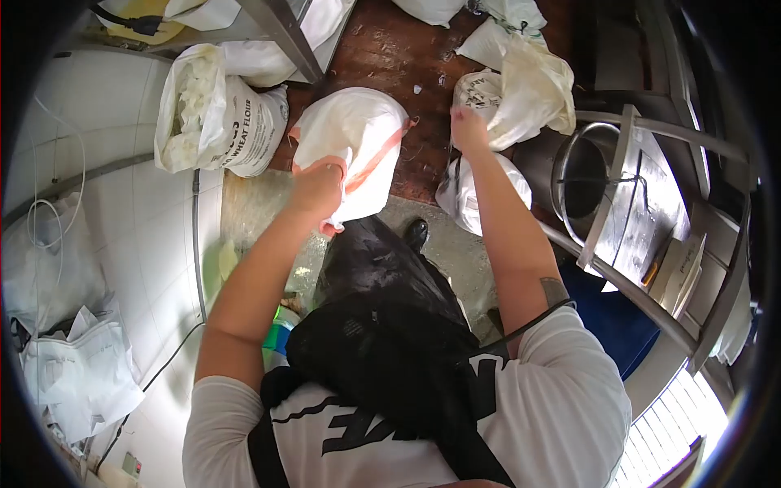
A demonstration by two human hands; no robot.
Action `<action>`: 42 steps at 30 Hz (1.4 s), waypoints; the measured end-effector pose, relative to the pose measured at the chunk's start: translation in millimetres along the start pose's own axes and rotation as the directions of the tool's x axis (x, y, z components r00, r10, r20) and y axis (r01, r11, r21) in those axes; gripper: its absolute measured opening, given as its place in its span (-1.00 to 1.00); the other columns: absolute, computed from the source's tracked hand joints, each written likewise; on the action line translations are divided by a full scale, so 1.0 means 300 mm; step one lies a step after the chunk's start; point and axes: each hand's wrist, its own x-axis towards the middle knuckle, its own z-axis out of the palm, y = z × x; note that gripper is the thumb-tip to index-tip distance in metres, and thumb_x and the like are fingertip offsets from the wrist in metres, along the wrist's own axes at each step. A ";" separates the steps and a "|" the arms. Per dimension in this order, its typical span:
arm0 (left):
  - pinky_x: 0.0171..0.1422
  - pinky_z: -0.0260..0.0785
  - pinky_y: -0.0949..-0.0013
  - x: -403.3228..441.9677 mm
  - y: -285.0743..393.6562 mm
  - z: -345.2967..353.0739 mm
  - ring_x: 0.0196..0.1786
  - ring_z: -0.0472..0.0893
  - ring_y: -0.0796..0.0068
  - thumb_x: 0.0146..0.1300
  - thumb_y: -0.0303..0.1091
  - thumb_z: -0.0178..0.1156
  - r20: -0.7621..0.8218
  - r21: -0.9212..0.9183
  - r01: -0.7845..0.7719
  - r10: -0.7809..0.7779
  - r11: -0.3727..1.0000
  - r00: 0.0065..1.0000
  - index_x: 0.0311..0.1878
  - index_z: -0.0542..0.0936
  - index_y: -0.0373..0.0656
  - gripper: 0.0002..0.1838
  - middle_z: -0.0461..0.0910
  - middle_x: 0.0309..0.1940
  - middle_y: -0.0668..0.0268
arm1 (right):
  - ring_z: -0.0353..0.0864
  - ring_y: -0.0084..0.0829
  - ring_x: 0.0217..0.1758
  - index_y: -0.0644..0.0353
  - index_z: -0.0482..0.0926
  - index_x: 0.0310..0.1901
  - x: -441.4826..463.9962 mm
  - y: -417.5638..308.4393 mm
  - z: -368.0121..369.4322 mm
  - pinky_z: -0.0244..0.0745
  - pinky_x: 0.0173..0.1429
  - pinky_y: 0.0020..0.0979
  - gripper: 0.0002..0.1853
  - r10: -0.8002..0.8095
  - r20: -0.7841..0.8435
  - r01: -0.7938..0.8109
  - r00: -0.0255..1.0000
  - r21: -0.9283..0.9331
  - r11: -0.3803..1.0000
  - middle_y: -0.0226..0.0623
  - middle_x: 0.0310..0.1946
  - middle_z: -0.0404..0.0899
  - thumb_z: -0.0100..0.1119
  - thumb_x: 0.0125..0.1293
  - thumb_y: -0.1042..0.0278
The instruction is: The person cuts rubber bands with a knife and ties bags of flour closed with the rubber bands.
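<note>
We see left hand (319,191) clamped on the near edge of the orange-striped white bag (358,134), just ahead of the legs. Right hand (469,130) curled at the printed sack (478,88); we can't tell if it grips. Nearer white bundle (496,195) below; wheat flour sack (254,130) left; metal pot (582,175) far right.

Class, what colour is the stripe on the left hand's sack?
The stripe is orange, shown in the head view.
</note>
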 end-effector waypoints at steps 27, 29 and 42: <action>-0.06 0.57 0.01 0.842 0.271 0.340 -0.26 0.71 0.11 0.38 -0.09 0.18 0.533 -0.199 -0.501 0.522 0.842 0.666 -0.31 0.69 -0.23 -0.64 0.72 -0.34 0.12 | 0.42 0.05 0.44 0.22 0.08 0.58 -0.284 -0.170 0.879 0.33 0.54 -0.05 0.19 0.249 0.172 -0.298 0.953 0.678 0.672 0.08 0.54 0.13 0.48 0.02 -0.19; 0.03 0.58 0.15 0.948 0.292 0.162 -0.23 0.72 0.24 0.43 -0.09 0.16 0.584 -0.427 -0.191 0.430 0.884 0.688 -0.20 0.72 -0.23 -0.64 0.73 -0.30 0.18 | 0.42 0.04 0.44 0.22 0.10 0.57 -0.333 -0.143 0.872 0.33 0.54 -0.06 0.15 0.374 0.204 -0.394 0.905 0.735 0.552 0.07 0.53 0.15 0.46 0.04 -0.18; 0.34 0.43 0.07 1.411 -0.125 0.285 0.40 0.47 0.01 0.11 -0.54 0.15 0.411 0.327 -0.563 0.422 0.759 0.808 -0.22 0.61 -0.17 -0.84 0.59 0.29 0.10 | 0.48 -0.05 0.41 0.24 0.24 0.49 -0.583 0.123 0.755 0.33 0.54 -0.12 -0.07 0.466 0.468 -0.641 0.751 0.686 0.343 0.02 0.42 0.32 0.33 0.17 -0.10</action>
